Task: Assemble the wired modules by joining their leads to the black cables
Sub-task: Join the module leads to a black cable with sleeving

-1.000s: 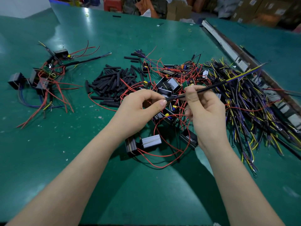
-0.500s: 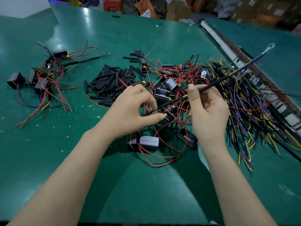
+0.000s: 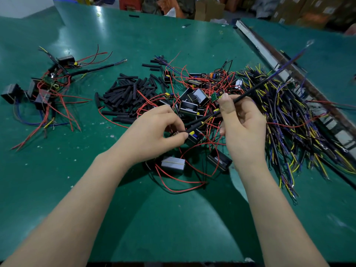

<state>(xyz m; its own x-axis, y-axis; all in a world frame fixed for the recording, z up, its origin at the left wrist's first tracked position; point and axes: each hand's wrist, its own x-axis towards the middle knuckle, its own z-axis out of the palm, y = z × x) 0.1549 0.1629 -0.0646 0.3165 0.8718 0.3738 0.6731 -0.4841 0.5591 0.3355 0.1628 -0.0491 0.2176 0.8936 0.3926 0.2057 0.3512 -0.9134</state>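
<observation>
Between my hands, a black cable [image 3: 248, 91]: left grip [image 3: 154, 132] pinching its lower end, right grip [image 3: 242, 120] pinching its middle.

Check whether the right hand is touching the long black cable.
Touching. The head view shows the right hand pinching the long black cable between thumb and fingers; the cable runs straight out of that grip.

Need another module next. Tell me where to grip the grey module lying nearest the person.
Grip the grey module across its two long flat sides, coming from above. It lies flat and unobstructed on top; red leads trail from its lower left end, so avoid that end.
</observation>
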